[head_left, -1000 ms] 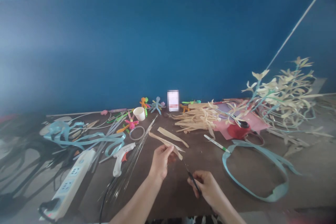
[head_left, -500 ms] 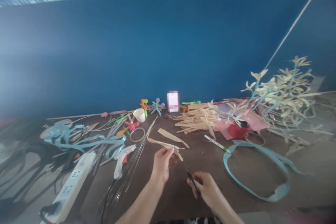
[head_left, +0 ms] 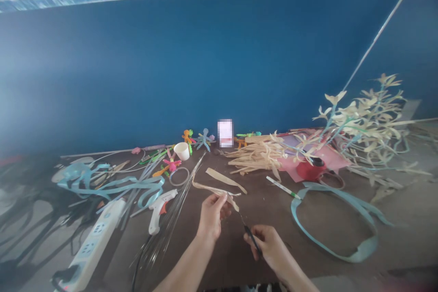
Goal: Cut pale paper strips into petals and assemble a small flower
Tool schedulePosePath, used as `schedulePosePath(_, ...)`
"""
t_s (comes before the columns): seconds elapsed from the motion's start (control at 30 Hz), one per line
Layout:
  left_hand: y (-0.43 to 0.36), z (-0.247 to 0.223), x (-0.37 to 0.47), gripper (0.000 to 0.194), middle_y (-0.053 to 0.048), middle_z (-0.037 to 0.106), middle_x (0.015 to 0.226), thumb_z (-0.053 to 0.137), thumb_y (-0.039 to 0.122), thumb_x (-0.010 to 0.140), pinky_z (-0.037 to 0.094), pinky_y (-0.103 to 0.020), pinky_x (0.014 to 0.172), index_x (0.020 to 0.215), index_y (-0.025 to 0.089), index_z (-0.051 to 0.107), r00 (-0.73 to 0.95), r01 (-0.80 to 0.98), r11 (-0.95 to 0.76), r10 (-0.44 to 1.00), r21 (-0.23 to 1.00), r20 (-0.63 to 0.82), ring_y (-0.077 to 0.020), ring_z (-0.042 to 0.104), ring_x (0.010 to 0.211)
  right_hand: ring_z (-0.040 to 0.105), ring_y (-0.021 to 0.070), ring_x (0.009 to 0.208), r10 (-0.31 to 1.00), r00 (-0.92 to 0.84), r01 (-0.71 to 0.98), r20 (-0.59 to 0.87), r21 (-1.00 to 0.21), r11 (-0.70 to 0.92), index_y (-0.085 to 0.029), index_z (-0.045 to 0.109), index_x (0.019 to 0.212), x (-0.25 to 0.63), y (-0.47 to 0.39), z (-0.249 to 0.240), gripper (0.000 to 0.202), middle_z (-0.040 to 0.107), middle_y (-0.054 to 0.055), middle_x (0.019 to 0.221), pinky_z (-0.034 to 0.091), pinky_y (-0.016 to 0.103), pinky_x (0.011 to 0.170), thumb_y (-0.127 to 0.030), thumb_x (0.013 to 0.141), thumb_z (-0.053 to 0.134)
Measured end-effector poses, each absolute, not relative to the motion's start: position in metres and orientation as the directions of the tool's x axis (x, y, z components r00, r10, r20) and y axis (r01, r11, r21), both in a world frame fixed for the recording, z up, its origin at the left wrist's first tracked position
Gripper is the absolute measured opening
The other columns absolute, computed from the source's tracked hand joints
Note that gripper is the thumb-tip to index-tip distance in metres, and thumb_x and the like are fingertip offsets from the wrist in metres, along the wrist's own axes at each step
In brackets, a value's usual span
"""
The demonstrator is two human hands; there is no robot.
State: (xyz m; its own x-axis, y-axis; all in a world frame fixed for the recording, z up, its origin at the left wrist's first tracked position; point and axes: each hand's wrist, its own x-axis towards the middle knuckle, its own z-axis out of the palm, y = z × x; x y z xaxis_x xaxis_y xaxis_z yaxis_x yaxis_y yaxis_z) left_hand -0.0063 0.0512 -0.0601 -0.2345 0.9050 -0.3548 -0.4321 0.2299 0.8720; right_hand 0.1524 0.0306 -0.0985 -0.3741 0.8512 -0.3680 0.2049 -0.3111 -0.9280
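Near the table's middle, my left hand (head_left: 214,212) pinches a pale, ribbon-like strip (head_left: 214,189), whose long end stretches up to the left. To its right, my right hand (head_left: 262,239) is closed around a dark-handled tool (head_left: 252,237), which looks like scissors. The tool's thin tip meets or nearly meets the lower end of the strip. A loose pale strip (head_left: 226,179) lies on the table just beyond my left hand. Thin metal wires (head_left: 178,205) lie to the left of that hand.
A glue gun (head_left: 160,210), power strip (head_left: 96,246) and blue ribbon (head_left: 112,183) lie left. Behind stand a white cup (head_left: 182,151) and a pile of pale strips (head_left: 256,157). Right are a marker (head_left: 283,187), a ribbon loop (head_left: 335,246) and pale artificial flowers (head_left: 362,118).
The dark shape above the blue partition has moved left. Both hands keep nearly the same place and hold the same things.
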Motion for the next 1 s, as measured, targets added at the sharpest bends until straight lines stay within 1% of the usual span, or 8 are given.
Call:
schedulePosePath(0.23,0.052,-0.063,-0.007,0.030,-0.007,0.065,0.070,0.062,0.039,0.063,0.042,-0.020,0.050,0.076,0.012,0.063,-0.223,-0.433,0.254,0.900,0.865,-0.376,-0.0132,0.059,0.059,0.034,0.0054,0.035,0.855,-0.382,0.218,-0.350,-0.934,-0.284,-0.015,0.045,0.050,0.153,0.031,-0.098,0.037,0.047,-0.003,0.035,0.021,0.019,0.040,-0.046,0.067,0.054)
schedulePosePath(0.4,0.052,-0.063,-0.008,0.030,-0.007,0.065,0.068,0.063,0.039,0.061,0.042,-0.020,0.049,0.075,0.013,0.062,-0.239,-0.430,0.252,0.894,0.867,-0.378,-0.0132,0.059,0.057,0.034,0.0057,0.034,0.853,-0.377,0.218,-0.362,-0.929,-0.298,-0.016,0.043,0.050,0.151,0.031,-0.102,0.037,0.046,-0.004,0.034,0.021,0.019,0.040,-0.047,0.066,0.055)
schedulePosePath(0.63,0.053,-0.064,-0.013,0.029,-0.008,0.065,0.069,0.061,0.037,0.063,0.041,-0.019,0.048,0.075,0.011,0.061,-0.232,-0.443,0.227,0.905,0.867,-0.356,-0.0136,0.060,0.059,0.036,0.0063,0.036,0.835,-0.415,0.215,-0.362,-0.930,-0.297,-0.015,0.044,0.050,0.151,0.031,-0.096,0.035,0.050,-0.003,0.037,0.023,0.019,0.042,-0.045,0.066,0.055)
schedulePosePath(0.8,0.057,-0.058,-0.020,0.026,-0.009,0.065,0.083,0.059,0.034,0.064,0.043,-0.021,0.049,0.079,0.013,0.059,-0.261,-0.443,0.206,0.902,0.873,-0.345,-0.0158,0.061,0.067,0.037,0.0065,0.036,0.816,-0.421,0.230,-0.396,-0.917,-0.326,-0.016,0.042,0.050,0.161,0.032,-0.087,0.035,0.050,-0.003,0.036,0.023,0.019,0.043,-0.044,0.066,0.055)
schedulePosePath(0.87,0.064,-0.059,-0.028,0.024,-0.008,0.065,0.082,0.059,0.034,0.063,0.042,-0.021,0.048,0.077,0.014,0.058,-0.271,-0.402,0.225,0.897,0.888,-0.350,-0.0157,0.061,0.064,0.037,0.0064,0.038,0.813,-0.422,0.237,-0.402,-0.914,-0.329,-0.015,0.044,0.050,0.166,0.034,-0.085,0.035,0.051,-0.002,0.037,0.024,0.019,0.044,-0.044,0.067,0.055)
schedulePosePath(0.9,0.069,-0.060,-0.033,0.024,-0.007,0.065,0.078,0.060,0.034,0.062,0.042,-0.022,0.047,0.076,0.014,0.057,-0.273,-0.359,0.240,0.897,0.902,-0.347,-0.0151,0.060,0.061,0.037,0.0062,0.038,0.813,-0.418,0.243,-0.406,-0.912,-0.330,-0.015,0.046,0.051,0.169,0.035,-0.084,0.035,0.051,-0.002,0.037,0.023,0.019,0.043,-0.044,0.067,0.054)
schedulePosePath(1.0,0.088,-0.065,-0.051,0.024,-0.005,0.063,0.062,0.061,0.033,0.060,0.042,-0.024,0.047,0.073,0.014,0.057,-0.265,-0.152,0.270,0.916,0.951,-0.302,-0.0142,0.057,0.049,0.030,0.0049,0.035,0.818,-0.374,0.240,-0.438,-0.897,-0.371,-0.014,0.051,0.061,0.176,0.039,-0.082,0.035,0.051,-0.003,0.041,0.017,0.020,0.039,-0.048,0.070,0.050)
